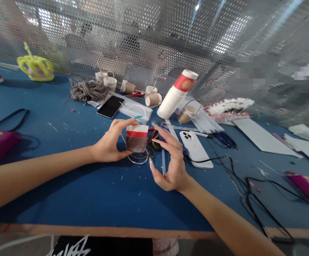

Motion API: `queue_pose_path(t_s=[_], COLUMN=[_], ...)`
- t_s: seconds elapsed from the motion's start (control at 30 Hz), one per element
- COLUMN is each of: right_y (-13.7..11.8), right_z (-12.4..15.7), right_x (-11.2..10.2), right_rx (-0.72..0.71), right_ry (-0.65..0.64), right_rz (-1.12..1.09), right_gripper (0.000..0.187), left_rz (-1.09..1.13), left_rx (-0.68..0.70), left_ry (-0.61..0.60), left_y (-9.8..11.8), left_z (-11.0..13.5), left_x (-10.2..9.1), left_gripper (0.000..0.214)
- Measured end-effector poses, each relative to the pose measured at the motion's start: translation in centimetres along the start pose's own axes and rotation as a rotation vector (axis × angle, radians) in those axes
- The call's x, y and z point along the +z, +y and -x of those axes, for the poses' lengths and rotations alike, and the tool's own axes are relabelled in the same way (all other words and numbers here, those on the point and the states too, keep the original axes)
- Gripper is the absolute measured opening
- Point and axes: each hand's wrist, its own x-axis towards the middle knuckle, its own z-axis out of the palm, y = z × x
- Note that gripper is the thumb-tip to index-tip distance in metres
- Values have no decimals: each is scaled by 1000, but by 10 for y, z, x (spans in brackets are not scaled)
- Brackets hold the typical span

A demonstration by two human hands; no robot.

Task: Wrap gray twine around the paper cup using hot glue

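Between the thumb and fingers of my left hand (114, 140) is a small paper cup (137, 138), tilted on its side. Brown twine wraps its lower part, and a red and white band shows above. My right hand (171, 158) hovers just right of the cup, fingers curved and apart, with nothing seen in them. Loose loops of cord (139, 160) lie under the cup. Behind my right fingers, a tool with red and yellow handles is partly hidden. A white phone (197, 149) rests right of my right hand.
A leaning stack of paper cups (174, 96) stands behind. Around it are small twine-wrapped cups (153, 100), a grey yarn bundle (87, 89) and a black-screened phone (111, 106). A yellow basket-like craft (37, 67) stands back left. Black cables (246, 192) cross the right side.
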Motion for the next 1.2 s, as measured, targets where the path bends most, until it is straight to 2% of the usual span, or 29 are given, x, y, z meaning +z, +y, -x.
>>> queue_pose_path(t_s=[0.27,0.37,0.5,0.73,0.8,0.9,0.97,1.03,1.2], right_y=[-4,-4,-3,-6,-6,-3,2,10,27], right_z=[0,0,-1,-2,-1,2,4,6,7], right_x=[2,2,1,0,0,2,3,2,-2], right_rx=[-21,-19,-31,-51,-69,-108,-91,-28,148], right_ry=[-194,-173,-24,-193,-165,3,141,180,-103], right_rz=[155,106,55,123,115,100,100,68,-91], right_gripper=[58,60,69,50,49,64,75,81,97], left_rz=[-12,-7,-22,-35,-20,-10,-6,42,313], left_rx=[-6,-17,-29,-40,-40,-62,-86,-100,-123], left_ry=[11,19,-11,-48,-28,-31,-39,-29,18], left_y=[-1,-1,1,5,4,3,2,0,-4], left_z=[0,1,0,-2,-1,-1,-1,-1,3], left_x=[3,5,4,2,3,3,2,2,4], left_gripper=[93,87,79,79,78,78,81,82,90])
